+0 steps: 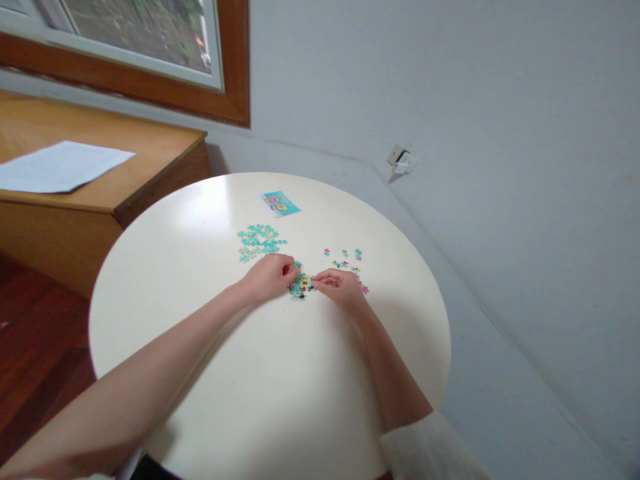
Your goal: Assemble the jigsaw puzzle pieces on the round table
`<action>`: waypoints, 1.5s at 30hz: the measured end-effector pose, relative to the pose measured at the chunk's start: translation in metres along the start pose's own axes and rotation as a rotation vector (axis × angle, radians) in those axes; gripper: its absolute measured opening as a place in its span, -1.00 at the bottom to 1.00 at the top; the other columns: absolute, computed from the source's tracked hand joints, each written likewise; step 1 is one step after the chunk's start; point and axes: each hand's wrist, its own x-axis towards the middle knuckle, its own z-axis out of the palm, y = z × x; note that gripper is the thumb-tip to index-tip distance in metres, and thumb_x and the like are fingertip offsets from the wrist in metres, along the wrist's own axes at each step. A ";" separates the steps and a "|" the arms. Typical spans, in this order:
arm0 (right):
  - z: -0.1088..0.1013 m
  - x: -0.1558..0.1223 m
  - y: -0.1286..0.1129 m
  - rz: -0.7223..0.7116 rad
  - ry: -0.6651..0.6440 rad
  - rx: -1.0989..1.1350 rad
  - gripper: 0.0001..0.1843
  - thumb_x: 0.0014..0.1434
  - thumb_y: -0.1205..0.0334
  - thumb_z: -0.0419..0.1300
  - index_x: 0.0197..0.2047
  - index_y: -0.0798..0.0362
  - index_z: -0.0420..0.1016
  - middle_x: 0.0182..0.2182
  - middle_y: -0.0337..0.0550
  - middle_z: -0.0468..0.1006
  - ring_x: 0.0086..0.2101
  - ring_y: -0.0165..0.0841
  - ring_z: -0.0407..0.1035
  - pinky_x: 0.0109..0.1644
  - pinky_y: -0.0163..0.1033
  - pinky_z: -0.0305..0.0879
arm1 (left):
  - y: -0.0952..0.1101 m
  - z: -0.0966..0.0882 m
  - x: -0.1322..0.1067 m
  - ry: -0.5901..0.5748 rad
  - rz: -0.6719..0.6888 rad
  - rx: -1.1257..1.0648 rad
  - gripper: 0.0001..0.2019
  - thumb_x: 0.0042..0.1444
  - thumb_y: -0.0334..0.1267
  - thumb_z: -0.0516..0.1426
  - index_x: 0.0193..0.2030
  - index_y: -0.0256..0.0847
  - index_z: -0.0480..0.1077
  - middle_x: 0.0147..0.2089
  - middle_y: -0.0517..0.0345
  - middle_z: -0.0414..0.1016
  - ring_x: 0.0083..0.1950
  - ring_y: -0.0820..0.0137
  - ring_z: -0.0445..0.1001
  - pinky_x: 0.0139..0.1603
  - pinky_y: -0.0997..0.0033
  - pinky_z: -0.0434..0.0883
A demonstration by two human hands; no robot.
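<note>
A partly joined jigsaw puzzle (299,291) with yellow and teal print lies flat on the round white table (280,373), between my two hands. My left hand (273,275) is closed at its left edge, fingers curled and fingertips against it; they partly cover it. From the other side, my right hand (341,287) pinches a small puzzle piece at the right edge, mostly hidden by the fingertips. Loose teal and pale green puzzle pieces (260,239) are spread beyond my left hand. Several pink, teal and yellow pieces (359,254) lie around and beyond my right hand.
A colourful picture card (281,204) lies near the table's far edge. To the left stands a wooden desk (165,147) with white paper (65,165) on it, below a wood-framed window (235,80). A wall socket (401,160) is on the wall beyond the table.
</note>
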 end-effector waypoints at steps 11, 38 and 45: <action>-0.003 -0.002 -0.001 0.087 -0.062 -0.003 -0.75 -0.23 0.10 0.32 -0.50 0.11 0.51 -0.58 -0.15 0.56 -0.53 -0.39 0.43 -0.47 -0.34 0.29 | -0.004 -0.001 0.001 -0.108 -0.022 0.068 -0.71 -0.02 -0.14 0.05 -0.65 -0.21 0.14 -0.64 0.26 0.21 -0.56 0.49 0.16 -0.52 0.49 0.03; -0.004 -0.005 -0.007 0.091 -0.130 -0.079 -0.82 -0.20 0.18 0.28 -0.50 0.11 0.52 -0.62 -0.19 0.55 -0.57 -0.42 0.40 -0.53 -0.38 0.21 | 0.000 0.001 -0.003 -0.194 -0.014 0.188 -0.72 -0.05 -0.11 0.11 -0.62 -0.18 0.16 -0.66 0.26 0.21 -0.59 0.46 0.15 -0.54 0.46 -0.02; -0.002 -0.006 -0.008 0.116 -0.112 -0.110 -0.88 -0.19 0.23 0.26 -0.52 0.11 0.51 -0.63 -0.19 0.53 -0.58 -0.42 0.38 -0.52 -0.37 0.20 | -0.001 0.003 -0.002 -0.188 -0.015 0.198 -0.73 -0.04 -0.12 0.11 -0.62 -0.17 0.17 -0.65 0.25 0.22 -0.59 0.45 0.16 -0.54 0.45 -0.02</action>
